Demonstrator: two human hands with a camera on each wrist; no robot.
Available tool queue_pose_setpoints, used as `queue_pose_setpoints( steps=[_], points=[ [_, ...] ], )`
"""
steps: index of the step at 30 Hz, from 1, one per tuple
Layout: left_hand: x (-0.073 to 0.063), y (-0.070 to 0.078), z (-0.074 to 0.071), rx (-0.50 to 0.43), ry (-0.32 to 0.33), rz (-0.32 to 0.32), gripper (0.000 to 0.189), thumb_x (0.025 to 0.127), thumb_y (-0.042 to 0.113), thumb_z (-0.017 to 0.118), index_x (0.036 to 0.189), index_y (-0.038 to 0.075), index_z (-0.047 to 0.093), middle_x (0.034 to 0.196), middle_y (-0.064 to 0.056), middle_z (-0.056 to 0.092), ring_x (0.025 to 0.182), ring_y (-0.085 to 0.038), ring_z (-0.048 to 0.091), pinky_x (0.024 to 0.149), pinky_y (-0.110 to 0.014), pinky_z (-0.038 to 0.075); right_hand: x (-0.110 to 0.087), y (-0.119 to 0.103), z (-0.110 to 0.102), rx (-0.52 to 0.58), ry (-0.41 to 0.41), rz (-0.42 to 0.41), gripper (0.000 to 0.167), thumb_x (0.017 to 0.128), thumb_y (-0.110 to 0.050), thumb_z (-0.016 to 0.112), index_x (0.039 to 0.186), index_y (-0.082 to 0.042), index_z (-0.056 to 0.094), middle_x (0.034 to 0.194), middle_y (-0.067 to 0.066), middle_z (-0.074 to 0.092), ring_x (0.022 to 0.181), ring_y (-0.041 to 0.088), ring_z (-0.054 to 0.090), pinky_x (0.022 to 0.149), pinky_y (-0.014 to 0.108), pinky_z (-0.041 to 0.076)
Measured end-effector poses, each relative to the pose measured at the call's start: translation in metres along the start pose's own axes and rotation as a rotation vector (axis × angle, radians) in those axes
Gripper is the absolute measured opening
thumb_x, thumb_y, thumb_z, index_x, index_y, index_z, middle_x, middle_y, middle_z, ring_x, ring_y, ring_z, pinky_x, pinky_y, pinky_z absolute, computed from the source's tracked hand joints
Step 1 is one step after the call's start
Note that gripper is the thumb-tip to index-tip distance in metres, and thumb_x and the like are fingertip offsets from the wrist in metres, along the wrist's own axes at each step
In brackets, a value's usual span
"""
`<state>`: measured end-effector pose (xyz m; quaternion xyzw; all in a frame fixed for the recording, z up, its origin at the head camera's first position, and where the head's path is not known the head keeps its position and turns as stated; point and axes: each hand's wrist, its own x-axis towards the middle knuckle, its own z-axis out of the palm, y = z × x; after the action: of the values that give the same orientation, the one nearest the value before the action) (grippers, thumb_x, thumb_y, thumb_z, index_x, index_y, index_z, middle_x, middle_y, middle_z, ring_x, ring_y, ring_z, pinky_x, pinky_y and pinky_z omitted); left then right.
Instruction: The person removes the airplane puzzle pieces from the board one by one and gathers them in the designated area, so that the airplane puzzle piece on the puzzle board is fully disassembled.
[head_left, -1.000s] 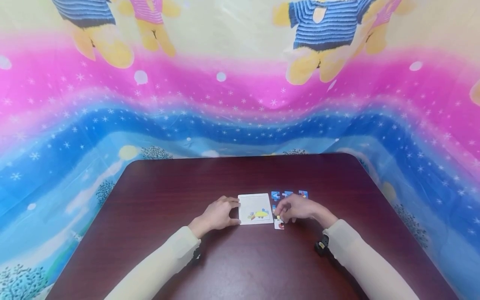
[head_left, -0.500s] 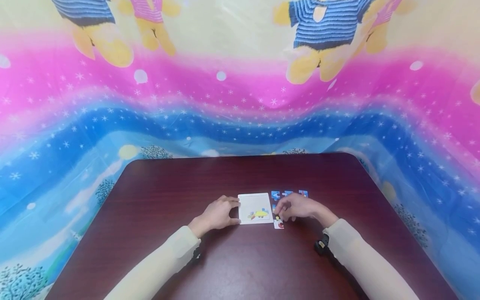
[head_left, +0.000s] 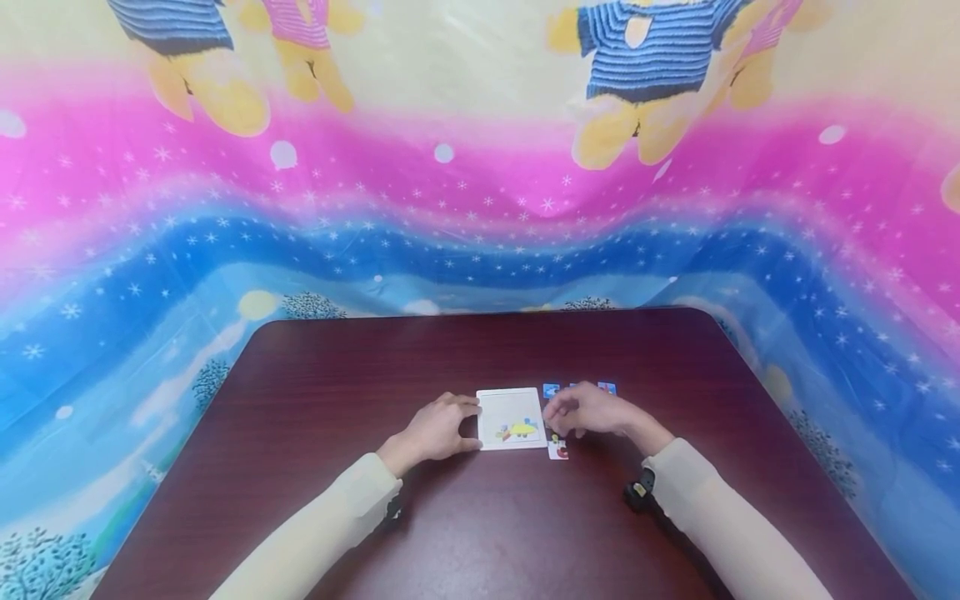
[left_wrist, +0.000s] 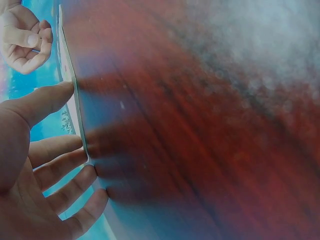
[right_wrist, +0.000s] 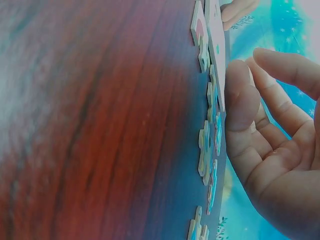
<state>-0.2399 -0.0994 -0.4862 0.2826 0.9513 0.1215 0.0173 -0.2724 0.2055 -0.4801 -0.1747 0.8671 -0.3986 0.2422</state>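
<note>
My left hand (head_left: 435,429) touches the left edge of a flat white puzzle board (head_left: 505,407), its thumb and fingers spread along that edge. The board bears a yellow and blue picture in its lower right part. My right hand (head_left: 588,410) is just right of the board, over loose jigsaw pieces. In the right wrist view, its thumb (right_wrist: 242,102) and fingers are loosely bent, with nothing seen between them. A white and red puzzle piece (head_left: 558,451) lies below that hand. Blue puzzle pieces (head_left: 551,390) lie beyond it, partly hidden by the fingers.
Everything lies on a dark reddish-brown table (head_left: 375,358) with rounded far corners. Another blue and red puzzle piece (head_left: 609,388) is at the right end of the far row. A colourful printed curtain (head_left: 480,217) hangs close behind the table.
My right hand's fingers have shifted slightly away from me and toward the board, uncovering more of the white and red piece. The left hand and the board stay in place.
</note>
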Motion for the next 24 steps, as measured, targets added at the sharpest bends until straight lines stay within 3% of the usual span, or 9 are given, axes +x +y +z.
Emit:
queue_pose_setpoints(
  steps=[9, 17, 24],
  points=[
    [-0.001, 0.0, 0.001, 0.012, 0.005, 0.011, 0.059, 0.082, 0.042, 0.079, 0.129, 0.009, 0.067, 0.139, -0.007, 0.063, 0.123, -0.029, 0.059, 0.099, -0.042, 0.053, 0.004, -0.005, 0.006, 0.009, 0.019, -0.032, 0.018, 0.088, -0.015, 0.073, 0.106, -0.014, 0.075, 0.09, 0.003, 0.072, 0.07, 0.022, 0.063, 0.062, 0.037, 0.055],
    [0.0, -0.001, 0.001, 0.008, 0.007, 0.009, 0.058, 0.081, 0.042, 0.08, 0.128, 0.009, 0.068, 0.139, -0.006, 0.063, 0.124, -0.028, 0.058, 0.1, -0.042, 0.052, 0.012, -0.014, 0.015, 0.033, -0.017, -0.093, 0.02, 0.088, -0.009, 0.071, 0.107, -0.01, 0.074, 0.092, 0.007, 0.073, 0.074, 0.02, 0.065, 0.063, 0.036, 0.057],
    [0.001, -0.002, 0.001, -0.025, 0.008, 0.017, 0.057, 0.081, 0.039, 0.081, 0.127, 0.008, 0.068, 0.138, -0.007, 0.063, 0.124, -0.029, 0.058, 0.101, -0.042, 0.052, 0.018, -0.023, 0.024, -0.007, -0.027, -0.116, 0.019, 0.088, -0.011, 0.071, 0.106, -0.014, 0.075, 0.093, 0.002, 0.073, 0.067, 0.022, 0.063, 0.059, 0.038, 0.057]
  ],
)
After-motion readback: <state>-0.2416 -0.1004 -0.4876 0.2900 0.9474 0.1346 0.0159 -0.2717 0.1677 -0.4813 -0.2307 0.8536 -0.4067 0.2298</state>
